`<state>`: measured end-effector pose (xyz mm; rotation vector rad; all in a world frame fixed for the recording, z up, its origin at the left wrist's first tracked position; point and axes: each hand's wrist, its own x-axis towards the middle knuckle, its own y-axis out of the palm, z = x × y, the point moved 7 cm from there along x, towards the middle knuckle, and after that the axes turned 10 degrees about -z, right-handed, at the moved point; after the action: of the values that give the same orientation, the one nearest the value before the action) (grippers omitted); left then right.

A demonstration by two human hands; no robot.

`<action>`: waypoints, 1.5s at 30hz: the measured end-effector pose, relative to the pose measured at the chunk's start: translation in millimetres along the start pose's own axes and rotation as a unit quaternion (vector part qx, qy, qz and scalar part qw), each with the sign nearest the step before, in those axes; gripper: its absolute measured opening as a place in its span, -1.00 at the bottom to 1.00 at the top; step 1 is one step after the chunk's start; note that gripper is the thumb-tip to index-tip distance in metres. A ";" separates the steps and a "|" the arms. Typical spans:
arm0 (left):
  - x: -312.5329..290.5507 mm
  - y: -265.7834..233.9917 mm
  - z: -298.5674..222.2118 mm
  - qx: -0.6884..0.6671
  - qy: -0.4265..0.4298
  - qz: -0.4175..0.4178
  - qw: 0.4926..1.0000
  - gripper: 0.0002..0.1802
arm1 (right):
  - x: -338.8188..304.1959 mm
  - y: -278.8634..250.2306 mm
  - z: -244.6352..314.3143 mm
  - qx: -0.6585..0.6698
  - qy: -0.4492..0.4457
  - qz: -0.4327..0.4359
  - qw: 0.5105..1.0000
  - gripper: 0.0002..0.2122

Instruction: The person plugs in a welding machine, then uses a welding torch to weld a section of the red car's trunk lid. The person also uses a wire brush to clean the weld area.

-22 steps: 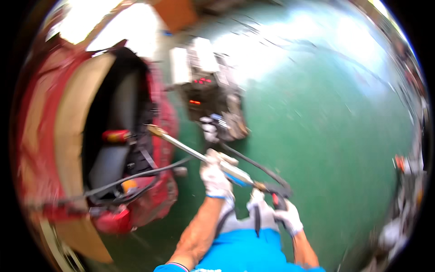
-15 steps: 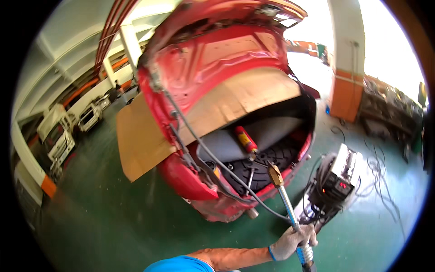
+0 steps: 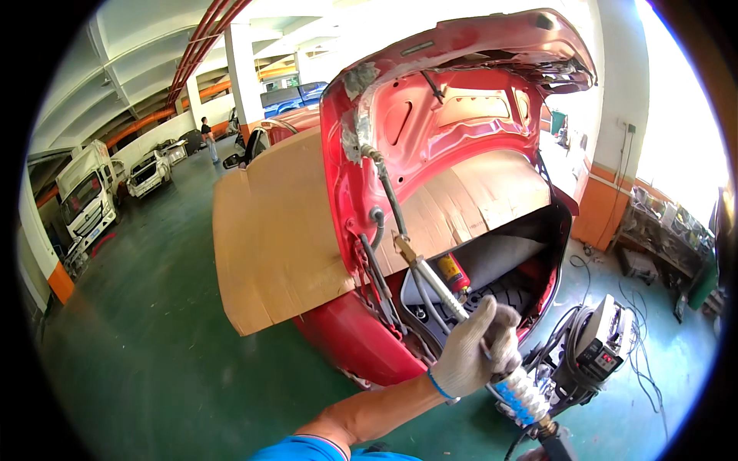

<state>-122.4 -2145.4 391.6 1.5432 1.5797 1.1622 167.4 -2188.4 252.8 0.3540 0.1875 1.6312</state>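
My left hand (image 3: 469, 349), in a white knitted glove, is closed round the shaft of a slide hammer (image 3: 442, 290). Its brass-coloured tip (image 3: 406, 250) points up and left, in front of the raised red boot lid (image 3: 430, 146); I cannot tell whether it touches anything. A ribbed white-and-blue sleeve (image 3: 521, 396) surrounds the shaft below that hand. Only a sliver of my right hand (image 3: 533, 456) shows at the lower edge beside the tool's black end, its fingers hidden. Behind the shaft, a red fire extinguisher (image 3: 455, 275) lies in the open boot.
Cardboard (image 3: 269, 238) covers the car's left side and rear window. A wheeled machine (image 3: 603, 346) with a lit display and coiled cables stands to the right, more cable on the floor. Beyond are a cluttered bench (image 3: 669, 238), a white truck (image 3: 86, 196) and a standing person (image 3: 207, 138).
The view has swung and tilted. My left hand has lifted the slide hammer, its tip moving from over the boot opening towards the lid's left hinge. Part of my right glove has entered below.
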 end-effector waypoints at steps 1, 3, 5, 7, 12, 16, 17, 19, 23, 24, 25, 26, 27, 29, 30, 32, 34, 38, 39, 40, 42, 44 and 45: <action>7.4 2.5 -10.5 -0.030 -0.011 -0.020 0.999 -0.50 | 6.1 8.9 9.3 -0.003 -0.046 0.009 0.999 -0.40; 20.3 14.7 -38.9 -0.026 0.025 -0.060 0.998 -0.55 | 21.4 23.4 28.2 -0.006 -0.134 0.034 0.990 -0.39; 29.6 31.5 -54.3 -0.017 0.038 -0.080 0.996 -0.57 | 31.0 42.1 50.1 0.050 -0.166 0.079 0.982 -0.45; 48.9 36.9 -77.1 -0.016 0.055 -0.031 0.998 -0.60 | 42.1 59.6 70.9 0.009 -0.194 0.075 0.978 -0.47; 58.4 56.3 -122.0 -0.016 0.057 0.068 0.996 -0.62 | 80.0 113.0 85.4 -0.001 -0.251 0.269 0.930 -0.50; 54.8 35.5 -148.3 -0.061 0.037 0.185 0.980 -0.55 | 60.0 140.4 66.0 0.030 -0.191 0.184 0.964 -0.47; 52.9 35.9 -151.8 -0.080 0.012 0.230 0.970 -0.53 | 48.6 136.9 61.1 0.006 -0.227 0.139 0.964 -0.43; 54.0 23.8 -151.8 -0.076 -0.021 0.155 0.985 -0.47 | 28.4 132.0 53.7 -0.049 -0.291 0.070 0.953 -0.37; 44.6 4.6 -176.9 -0.043 -0.058 0.064 0.995 -0.45 | 3.5 195.7 67.4 -0.120 -0.336 0.023 0.934 -0.34; 37.5 5.4 -183.9 -0.045 -0.066 0.060 0.995 -0.45 | -4.2 203.3 65.2 -0.108 -0.326 0.020 0.939 -0.36; 31.0 5.8 -190.3 -0.046 -0.075 0.056 0.995 -0.45 | -12.4 210.8 64.2 -0.099 -0.324 0.018 0.941 -0.38; 28.4 6.8 -192.1 -0.034 -0.071 0.066 0.995 -0.48 | -22.6 215.4 61.5 -0.095 -0.319 0.007 0.943 -0.39; 26.6 11.6 -195.2 -0.036 -0.088 0.091 0.991 -0.49 | -32.6 220.0 58.8 -0.091 -0.317 -0.003 0.944 -0.41; 22.2 18.9 -205.0 -0.045 -0.114 0.138 0.983 -0.52 | -49.2 230.6 55.4 -0.085 -0.315 -0.013 0.945 -0.44; 20.6 16.9 -209.8 -0.059 -0.111 0.159 0.979 -0.57 | -57.2 237.4 52.9 -0.079 -0.314 -0.013 0.946 -0.46; 19.4 13.0 -220.6 -0.057 -0.107 0.163 0.979 -0.57 | -73.1 252.3 48.7 -0.065 -0.330 -0.025 0.941 -0.49; 17.9 14.0 -231.9 -0.067 -0.105 0.148 0.981 -0.61 | -88.6 272.8 55.2 -0.049 -0.395 -0.056 0.916 -0.53; 15.1 7.9 -247.0 -0.044 -0.084 0.113 0.989 -0.60 | -86.2 265.2 49.8 -0.104 -0.375 -0.013 0.921 -0.54; 16.7 9.1 -246.2 -0.056 -0.096 0.124 0.986 -0.60 | -91.7 263.5 49.5 -0.116 -0.360 -0.023 0.926 -0.54; 19.4 9.7 -244.7 -0.067 -0.108 0.134 0.983 -0.60 | -97.1 261.2 48.5 -0.128 -0.343 -0.033 0.930 -0.54; 20.3 11.9 -240.9 -0.076 -0.124 0.142 0.979 -0.60 | -106.4 253.6 43.9 -0.142 -0.307 -0.053 0.940 -0.54; 17.2 9.1 -241.7 -0.065 -0.122 0.132 0.981 -0.61 | -107.9 253.0 41.0 -0.131 -0.304 -0.052 0.942 -0.56; 15.7 4.7 -244.7 -0.064 -0.118 0.135 0.982 -0.60 | -104.5 257.1 39.4 -0.123 -0.296 -0.041 0.946 -0.56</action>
<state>-342.2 -2168.9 497.9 1.7740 1.1458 1.1484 -54.5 -2319.9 362.4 0.6166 -0.4483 1.3789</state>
